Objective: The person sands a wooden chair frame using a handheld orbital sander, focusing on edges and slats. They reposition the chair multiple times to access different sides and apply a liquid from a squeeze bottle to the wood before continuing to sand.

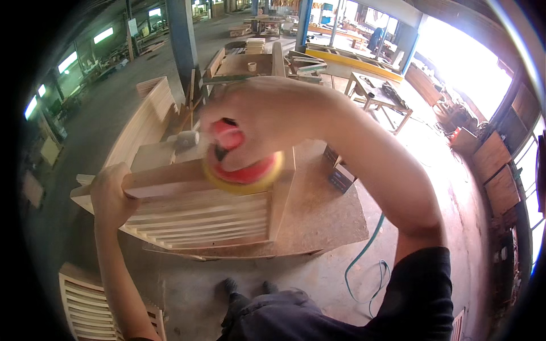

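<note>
A slatted wooden panel point(199, 223) with a thick top rail point(170, 181) rests on a brown worktable point(335, 219) in front of me. At the rail's left end, my left hand point(111, 193) has its fingers wrapped over the wood. My right hand point(261, 111) grips a round power sander point(247, 175) with a red body and a yellow pad. The sander lies against the rail toward its right end, and both it and the hand are blurred by motion. Behind the rail, a pale rounded object point(186, 140) is partly hidden.
A small dark box point(342, 177) sits on the worktable's right side. A green hose point(367, 250) trails over the floor. More slatted wood stands at the lower left point(85, 301); long pale boards point(142, 122) lie behind. A post point(183, 48) rises beyond.
</note>
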Motion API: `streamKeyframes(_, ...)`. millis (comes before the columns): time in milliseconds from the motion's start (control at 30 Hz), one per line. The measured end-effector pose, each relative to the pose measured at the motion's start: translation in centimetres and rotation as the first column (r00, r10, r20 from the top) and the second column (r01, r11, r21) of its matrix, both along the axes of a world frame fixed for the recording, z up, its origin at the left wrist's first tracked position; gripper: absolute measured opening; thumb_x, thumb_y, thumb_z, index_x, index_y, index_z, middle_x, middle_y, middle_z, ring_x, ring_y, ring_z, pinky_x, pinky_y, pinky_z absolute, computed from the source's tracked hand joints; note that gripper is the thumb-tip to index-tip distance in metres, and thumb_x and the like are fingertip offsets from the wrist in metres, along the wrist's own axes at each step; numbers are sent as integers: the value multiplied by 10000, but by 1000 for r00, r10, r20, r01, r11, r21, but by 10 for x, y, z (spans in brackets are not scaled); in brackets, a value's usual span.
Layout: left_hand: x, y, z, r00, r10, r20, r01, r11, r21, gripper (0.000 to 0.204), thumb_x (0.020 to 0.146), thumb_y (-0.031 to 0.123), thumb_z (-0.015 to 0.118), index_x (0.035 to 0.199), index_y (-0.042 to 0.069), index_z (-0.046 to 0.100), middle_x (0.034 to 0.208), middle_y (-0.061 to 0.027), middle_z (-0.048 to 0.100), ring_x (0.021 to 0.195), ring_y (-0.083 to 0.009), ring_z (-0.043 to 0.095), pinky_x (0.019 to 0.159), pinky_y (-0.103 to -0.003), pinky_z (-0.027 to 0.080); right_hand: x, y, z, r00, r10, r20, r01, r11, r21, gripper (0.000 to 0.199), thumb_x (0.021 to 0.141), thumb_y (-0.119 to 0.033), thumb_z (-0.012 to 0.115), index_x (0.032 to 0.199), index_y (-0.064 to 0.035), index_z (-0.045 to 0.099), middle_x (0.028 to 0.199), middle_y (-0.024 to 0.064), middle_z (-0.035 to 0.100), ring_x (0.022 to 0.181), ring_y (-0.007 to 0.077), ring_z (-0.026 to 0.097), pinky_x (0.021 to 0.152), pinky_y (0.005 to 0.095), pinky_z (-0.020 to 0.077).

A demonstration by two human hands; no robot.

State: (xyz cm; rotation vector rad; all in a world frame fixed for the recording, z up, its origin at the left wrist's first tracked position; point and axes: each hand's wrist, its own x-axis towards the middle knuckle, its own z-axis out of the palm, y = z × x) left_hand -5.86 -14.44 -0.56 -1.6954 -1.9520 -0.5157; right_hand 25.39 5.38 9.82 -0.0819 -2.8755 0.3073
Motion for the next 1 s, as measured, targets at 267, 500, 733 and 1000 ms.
streamKeyframes(267,0,-1,-2,1000,3,-7,-3,1000,19,309,712,209,809,778,47,554,791,-203,617,845,-464,616,729,-542,463,10,-3,0,1000,7,-8,-6,999,49,434,764,-373,808,1087,-98,713,1006,140,737,933,343,713,812,441,552)
streamKeyframes(500,7,1,4,999,34,24,-34,999,-27,289,699,163,820,794,49,573,810,-200,629,879,-465,620,747,-544,464,16,-1,-3,996,7,-85,-3,999,45,422,751,-359,798,1077,-96,742,942,141,746,908,343,726,793,439,567)
streamKeyframes(733,4,-1,-1,1000,10,14,-10,1000,15,290,684,131,816,793,46,561,783,-208,615,848,-480,610,727,-552,458,8,-10,-4,998,-17,-52,21,997,72,366,763,-354,783,1031,-108,737,906,116,745,893,327,728,770,435,567)
streamKeyframes(1000,0,3,4,999,-4,34,7,998,-60,285,694,105,787,819,23,545,829,-200,610,863,-463,608,737,-512,456,-11,-4,-11,987,62,-151,-52,996,74,377,746,-395,778,1000,-119,733,904,124,741,879,336,723,771,435,567)
